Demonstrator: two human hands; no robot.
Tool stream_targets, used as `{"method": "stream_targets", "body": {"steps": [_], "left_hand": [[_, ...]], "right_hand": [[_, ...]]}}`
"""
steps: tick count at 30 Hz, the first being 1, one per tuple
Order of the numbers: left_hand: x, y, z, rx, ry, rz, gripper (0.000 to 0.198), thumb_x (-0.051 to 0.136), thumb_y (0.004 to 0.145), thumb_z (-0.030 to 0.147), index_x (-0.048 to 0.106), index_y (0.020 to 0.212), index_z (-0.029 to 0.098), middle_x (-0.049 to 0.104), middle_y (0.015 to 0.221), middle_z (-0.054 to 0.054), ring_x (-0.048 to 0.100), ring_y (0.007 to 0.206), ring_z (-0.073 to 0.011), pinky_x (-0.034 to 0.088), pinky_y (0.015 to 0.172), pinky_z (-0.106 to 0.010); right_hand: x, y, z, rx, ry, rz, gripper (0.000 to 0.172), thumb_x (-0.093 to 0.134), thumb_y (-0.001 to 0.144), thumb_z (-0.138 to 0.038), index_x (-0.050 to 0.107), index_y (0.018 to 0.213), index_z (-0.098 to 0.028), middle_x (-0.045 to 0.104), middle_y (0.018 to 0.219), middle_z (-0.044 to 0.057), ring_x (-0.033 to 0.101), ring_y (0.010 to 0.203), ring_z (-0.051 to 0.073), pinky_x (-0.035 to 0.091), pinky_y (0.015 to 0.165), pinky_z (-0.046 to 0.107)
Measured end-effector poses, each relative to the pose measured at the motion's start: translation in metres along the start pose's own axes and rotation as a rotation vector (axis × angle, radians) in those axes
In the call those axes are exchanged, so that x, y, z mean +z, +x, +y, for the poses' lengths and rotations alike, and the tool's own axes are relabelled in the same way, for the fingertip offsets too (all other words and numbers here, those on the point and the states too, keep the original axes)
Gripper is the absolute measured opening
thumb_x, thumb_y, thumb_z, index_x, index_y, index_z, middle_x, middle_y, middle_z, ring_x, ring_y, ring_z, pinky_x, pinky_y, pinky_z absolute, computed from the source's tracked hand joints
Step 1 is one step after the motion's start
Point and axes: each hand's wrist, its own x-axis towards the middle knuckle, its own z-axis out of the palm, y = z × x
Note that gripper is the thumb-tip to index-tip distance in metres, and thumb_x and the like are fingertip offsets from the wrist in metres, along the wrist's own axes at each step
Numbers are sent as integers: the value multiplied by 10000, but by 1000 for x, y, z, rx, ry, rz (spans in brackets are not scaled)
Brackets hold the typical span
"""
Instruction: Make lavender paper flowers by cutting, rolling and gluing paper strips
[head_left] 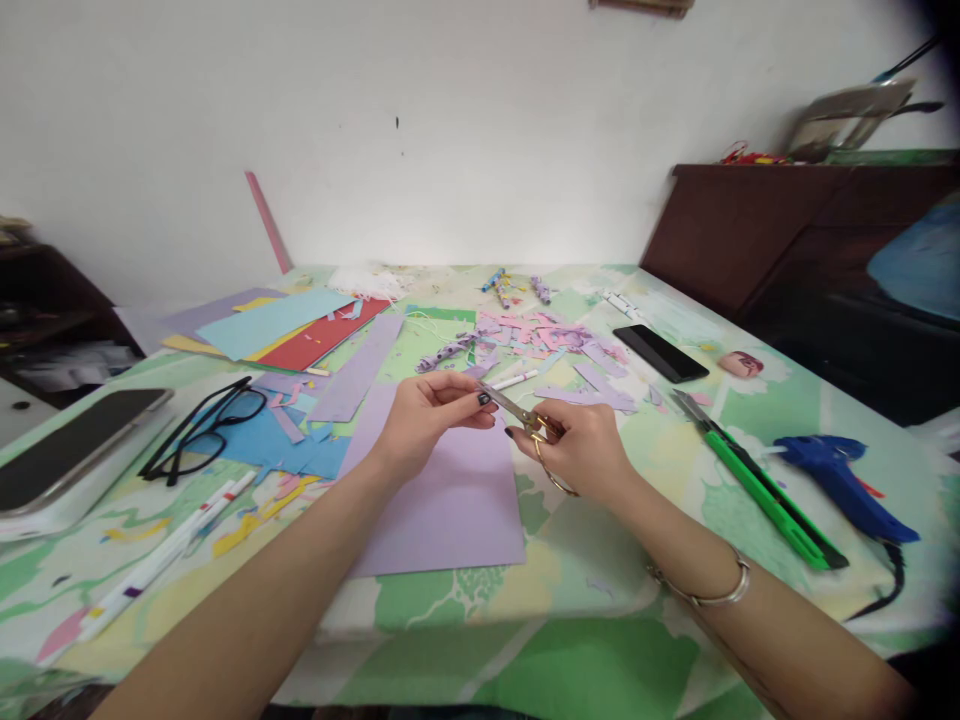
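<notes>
My right hand (589,440) is closed around the gold-coloured handles of a pair of scissors (514,408), whose blades point up and left. The blade tips reach the fingers of my left hand (431,415), which are pinched together. What the left fingers hold is too small and too covered to make out. Both hands are above a sheet of lilac paper (442,510) lying flat on the table. Just behind the blades lies a white marker (516,380). A twisted purple paper piece (450,352) rests behind my left hand.
Pink and lilac paper scraps (540,335) lie beyond the hands. Coloured sheets (322,340), glasses (206,430) and a phone (82,440) are on the left. On the right are another phone (660,353), a green box cutter (765,490) and a blue glue gun (847,480).
</notes>
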Motion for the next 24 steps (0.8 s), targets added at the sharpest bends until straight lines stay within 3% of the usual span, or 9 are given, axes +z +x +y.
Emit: {"method": "stream_targets", "body": {"steps": [24], "left_hand": [[-2, 2, 2, 79, 4, 45, 180, 783, 653, 195, 690, 798, 145, 726, 712, -14, 690, 620, -146, 587, 690, -278]], "right_hand": [[-2, 1, 3, 50, 36, -24, 297, 634, 710, -361, 505, 513, -181, 397, 428, -52, 325, 437, 76, 254, 462, 211]]}}
